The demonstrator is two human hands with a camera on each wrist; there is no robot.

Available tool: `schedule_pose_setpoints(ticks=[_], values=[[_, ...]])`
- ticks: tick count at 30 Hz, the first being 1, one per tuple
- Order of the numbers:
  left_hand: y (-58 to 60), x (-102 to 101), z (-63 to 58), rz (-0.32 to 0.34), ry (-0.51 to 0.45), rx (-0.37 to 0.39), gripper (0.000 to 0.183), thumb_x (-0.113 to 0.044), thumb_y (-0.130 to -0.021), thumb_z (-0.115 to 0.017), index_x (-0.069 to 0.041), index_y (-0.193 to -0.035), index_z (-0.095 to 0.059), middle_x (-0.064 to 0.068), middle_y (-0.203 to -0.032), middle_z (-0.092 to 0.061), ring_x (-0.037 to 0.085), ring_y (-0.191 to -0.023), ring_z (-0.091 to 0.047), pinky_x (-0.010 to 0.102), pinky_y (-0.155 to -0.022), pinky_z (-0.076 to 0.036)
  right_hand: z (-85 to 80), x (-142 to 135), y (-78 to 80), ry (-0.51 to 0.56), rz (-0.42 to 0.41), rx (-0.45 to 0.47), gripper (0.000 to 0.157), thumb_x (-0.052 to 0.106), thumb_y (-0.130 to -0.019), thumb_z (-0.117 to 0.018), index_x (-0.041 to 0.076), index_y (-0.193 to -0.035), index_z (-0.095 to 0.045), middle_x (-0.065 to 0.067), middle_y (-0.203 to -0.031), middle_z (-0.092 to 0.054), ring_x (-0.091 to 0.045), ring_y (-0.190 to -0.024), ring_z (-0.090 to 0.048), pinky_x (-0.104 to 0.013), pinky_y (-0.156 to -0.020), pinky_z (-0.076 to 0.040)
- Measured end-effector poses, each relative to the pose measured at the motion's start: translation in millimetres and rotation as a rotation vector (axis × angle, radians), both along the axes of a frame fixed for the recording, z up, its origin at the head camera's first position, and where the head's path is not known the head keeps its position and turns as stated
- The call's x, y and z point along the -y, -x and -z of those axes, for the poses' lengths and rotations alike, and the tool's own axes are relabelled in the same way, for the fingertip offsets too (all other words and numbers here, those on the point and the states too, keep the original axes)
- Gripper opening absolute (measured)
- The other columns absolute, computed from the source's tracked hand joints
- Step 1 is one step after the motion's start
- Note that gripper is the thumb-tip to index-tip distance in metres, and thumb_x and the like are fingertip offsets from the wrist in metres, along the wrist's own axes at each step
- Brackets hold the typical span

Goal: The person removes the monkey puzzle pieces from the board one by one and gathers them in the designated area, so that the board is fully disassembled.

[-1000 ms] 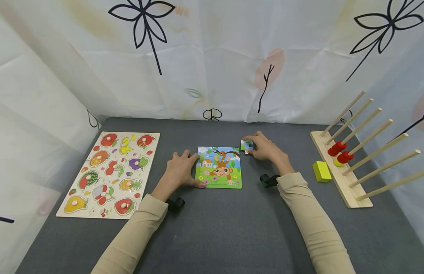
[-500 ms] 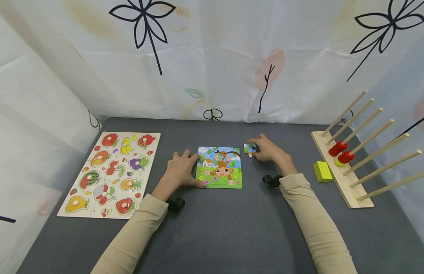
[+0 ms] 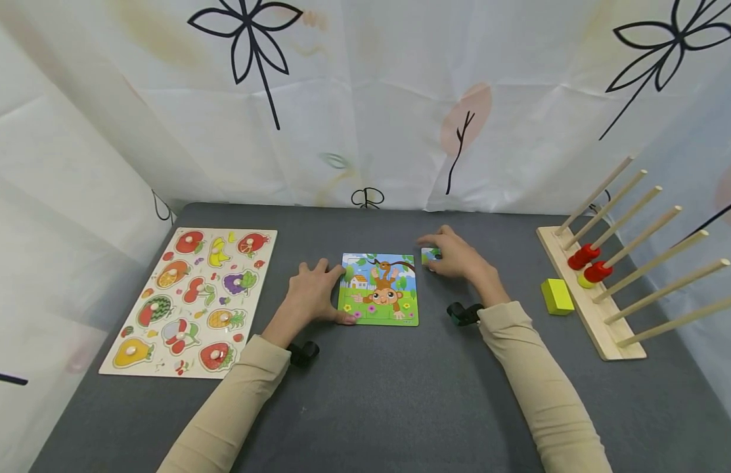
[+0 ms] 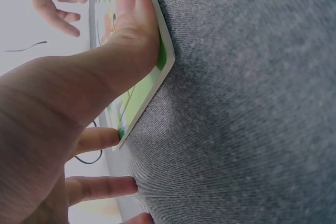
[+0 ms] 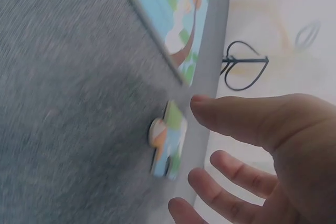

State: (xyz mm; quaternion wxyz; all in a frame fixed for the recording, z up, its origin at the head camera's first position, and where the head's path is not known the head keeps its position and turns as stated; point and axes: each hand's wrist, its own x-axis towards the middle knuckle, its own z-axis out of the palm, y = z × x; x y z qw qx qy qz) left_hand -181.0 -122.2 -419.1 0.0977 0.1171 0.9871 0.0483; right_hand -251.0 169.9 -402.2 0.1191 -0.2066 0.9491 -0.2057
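A square jigsaw puzzle (image 3: 377,289) with a monkey picture lies flat on the table. My left hand (image 3: 309,292) rests at its left side. In the left wrist view, the thumb (image 4: 137,30) lies over one corner and a straight finger touches the edge. Just right of the puzzle, a loose puzzle piece (image 5: 170,140) in green, blue and orange lies on the table. My right hand (image 3: 456,255) hovers over this piece and partly hides it in the head view. Its fingers are spread, apart from the piece, with nothing between them.
A fruit peg board (image 3: 188,302) lies at the left of the table. On the right stands a wooden peg rack (image 3: 596,295) with long pegs and a few red and yellow beads. A yellow block (image 3: 556,297) sits beside it. White patterned cloth (image 3: 365,105) hangs behind.
My right hand held the puzzle piece beside the puzzle, moved slightly right and let it go on the table. The hand has now lifted off it. The left hand has stayed put.
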Motion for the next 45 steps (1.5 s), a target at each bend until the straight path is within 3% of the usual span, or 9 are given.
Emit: schedule_pose_setpoints(ticks=[19,35,42,45], values=[[1.6,1,1.1,0.005,0.018,0.003,0.110,-0.073,-0.062,-0.086,-0.018,-0.150,-0.050,0.018,-0.143,-0.052,0.049,-0.123,-0.053,0.058,-0.084,-0.058,-13.4,44,-10.1,0.031,-0.047,0.013,0.051,0.020,-0.098,-0.069,0.010,-0.146,-0.056,-0.023,-0.138,-0.048,-0.039,-0.118,-0.055,-0.055,-0.087,-0.050],[2.0,0,1.7,0.018,0.020,0.010,0.110,-0.074,-0.063,-0.084,-0.019,-0.151,-0.049,0.018,-0.142,-0.052,0.048,-0.119,-0.054,0.058,-0.084,-0.058,-3.3,78,-13.3,0.038,-0.112,0.037,0.048,0.025,-0.099,-0.068,0.015,-0.145,-0.059,-0.019,-0.136,-0.051,-0.032,-0.111,-0.055,-0.046,-0.089,-0.049],[2.5,0,1.8,0.016,0.029,0.012,0.110,-0.076,-0.063,-0.083,-0.020,-0.152,-0.049,0.018,-0.143,-0.052,0.048,-0.119,-0.054,0.057,-0.082,-0.058,5.0,86,-15.0,0.020,-0.102,0.064,0.045,0.024,-0.100,-0.064,0.020,-0.145,-0.060,-0.016,-0.131,-0.051,-0.025,-0.092,-0.049,-0.034,-0.069,-0.042],[1.9,0,1.4,0.010,0.024,0.012,0.110,-0.075,-0.063,-0.083,-0.020,-0.151,-0.049,0.018,-0.143,-0.052,0.048,-0.120,-0.054,0.057,-0.082,-0.058,7.6,88,-16.6,0.010,-0.102,0.058,0.043,0.023,-0.101,-0.062,0.020,-0.144,-0.061,-0.015,-0.128,-0.051,-0.025,-0.091,-0.047,-0.033,-0.067,-0.040]])
